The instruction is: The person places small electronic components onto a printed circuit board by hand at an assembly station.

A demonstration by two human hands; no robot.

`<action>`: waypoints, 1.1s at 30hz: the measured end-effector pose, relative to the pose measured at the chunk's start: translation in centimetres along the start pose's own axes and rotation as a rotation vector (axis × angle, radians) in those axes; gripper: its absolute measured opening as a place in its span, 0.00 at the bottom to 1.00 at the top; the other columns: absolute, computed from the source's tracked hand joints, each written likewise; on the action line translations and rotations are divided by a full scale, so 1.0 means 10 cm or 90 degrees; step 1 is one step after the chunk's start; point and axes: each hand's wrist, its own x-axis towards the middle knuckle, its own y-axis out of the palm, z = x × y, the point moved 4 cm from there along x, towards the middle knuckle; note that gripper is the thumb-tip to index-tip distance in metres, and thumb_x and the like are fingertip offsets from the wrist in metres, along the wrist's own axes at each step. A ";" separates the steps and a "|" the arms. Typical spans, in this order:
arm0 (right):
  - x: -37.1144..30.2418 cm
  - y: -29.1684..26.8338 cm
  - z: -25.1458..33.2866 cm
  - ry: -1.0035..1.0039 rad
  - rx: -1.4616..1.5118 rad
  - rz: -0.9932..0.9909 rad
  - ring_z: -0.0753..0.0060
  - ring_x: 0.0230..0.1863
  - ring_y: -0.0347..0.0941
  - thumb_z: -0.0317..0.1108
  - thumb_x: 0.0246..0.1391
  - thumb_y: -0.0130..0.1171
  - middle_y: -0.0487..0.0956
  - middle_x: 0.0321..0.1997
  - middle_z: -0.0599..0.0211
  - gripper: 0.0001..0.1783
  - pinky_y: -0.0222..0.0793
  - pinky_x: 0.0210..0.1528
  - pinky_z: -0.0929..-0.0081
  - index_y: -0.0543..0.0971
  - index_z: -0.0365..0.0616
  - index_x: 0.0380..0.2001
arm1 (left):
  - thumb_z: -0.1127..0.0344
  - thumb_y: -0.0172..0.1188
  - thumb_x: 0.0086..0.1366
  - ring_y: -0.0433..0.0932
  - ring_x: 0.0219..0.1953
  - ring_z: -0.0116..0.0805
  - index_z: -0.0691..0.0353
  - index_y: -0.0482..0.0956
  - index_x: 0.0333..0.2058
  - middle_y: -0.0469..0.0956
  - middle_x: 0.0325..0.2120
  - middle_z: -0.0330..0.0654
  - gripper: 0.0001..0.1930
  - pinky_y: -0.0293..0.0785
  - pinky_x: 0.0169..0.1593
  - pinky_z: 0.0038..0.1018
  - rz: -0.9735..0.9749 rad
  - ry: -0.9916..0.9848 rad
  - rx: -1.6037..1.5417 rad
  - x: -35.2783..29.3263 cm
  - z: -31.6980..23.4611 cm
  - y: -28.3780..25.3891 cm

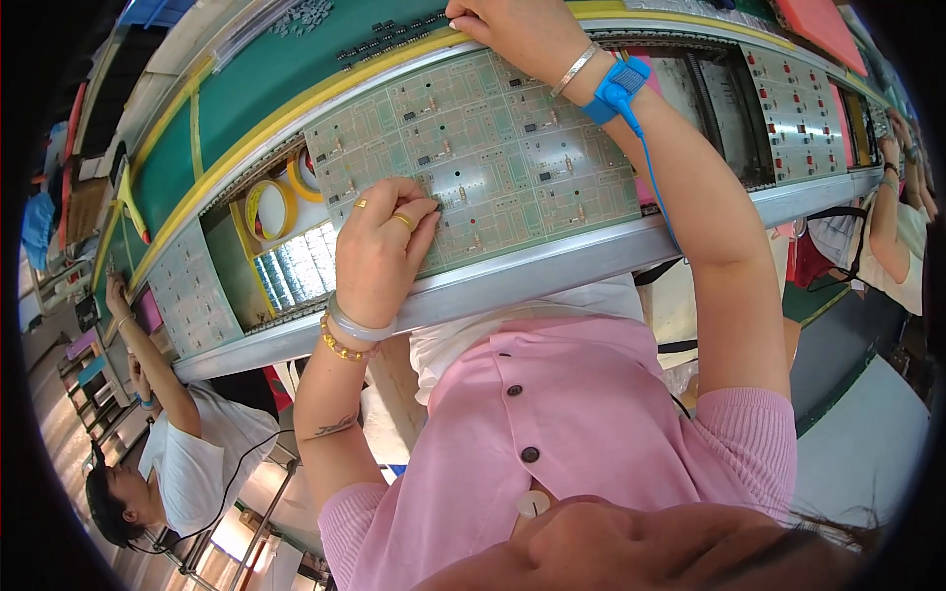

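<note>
A large circuit board panel lies on the rail line in front of me, with small black chips and resistors set in it. My left hand is over the panel's near left part, thumb and fingers pinched together at its surface; a tiny dark part shows by the fingertips, too small to name. Farther off, my right hand reaches across the panel to the far ledge. Its fingers are closed at the right end of a group of black chips, and what they hold is hidden. A blue wrist strap with a cord circles my right wrist.
A metal rail runs along the near side. Yellow tape rolls lie left of the panel. Another board with red parts sits to the right, and a further board to the left. Co-workers sit on both sides.
</note>
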 end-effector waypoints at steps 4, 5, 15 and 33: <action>0.00 -0.01 0.01 0.006 0.005 0.000 0.56 0.39 0.71 0.32 0.49 0.58 0.73 0.31 0.60 0.05 0.69 0.42 0.64 0.76 0.43 0.27 | 0.74 0.65 0.49 0.75 0.33 0.39 0.65 0.80 0.29 0.74 0.32 0.41 0.07 0.72 0.36 0.30 0.004 0.010 0.008 0.00 -0.01 0.00; 0.00 -0.01 0.00 0.005 0.006 0.001 0.56 0.39 0.71 0.32 0.49 0.58 0.73 0.31 0.60 0.05 0.69 0.42 0.64 0.76 0.43 0.27 | 0.74 0.65 0.49 0.75 0.33 0.38 0.65 0.80 0.29 0.74 0.32 0.41 0.07 0.72 0.36 0.30 0.004 0.011 0.015 0.00 -0.01 0.00; 0.00 -0.02 0.01 -0.027 0.011 -0.028 0.56 0.38 0.71 0.32 0.49 0.58 0.73 0.31 0.60 0.05 0.69 0.41 0.64 0.76 0.43 0.27 | 0.73 0.62 0.51 0.74 0.35 0.37 0.64 0.79 0.32 0.74 0.34 0.40 0.08 0.74 0.35 0.29 0.027 0.109 0.158 -0.07 -0.14 0.04; -1.48 -0.65 0.80 0.026 0.033 0.056 0.60 0.33 0.72 0.25 0.40 0.66 0.76 0.31 0.64 0.10 0.69 0.36 0.69 0.78 0.42 0.30 | 0.66 0.60 0.57 0.77 0.33 0.41 0.58 0.82 0.31 0.77 0.32 0.38 0.05 0.73 0.36 0.33 -0.155 0.039 0.117 0.97 1.10 -0.24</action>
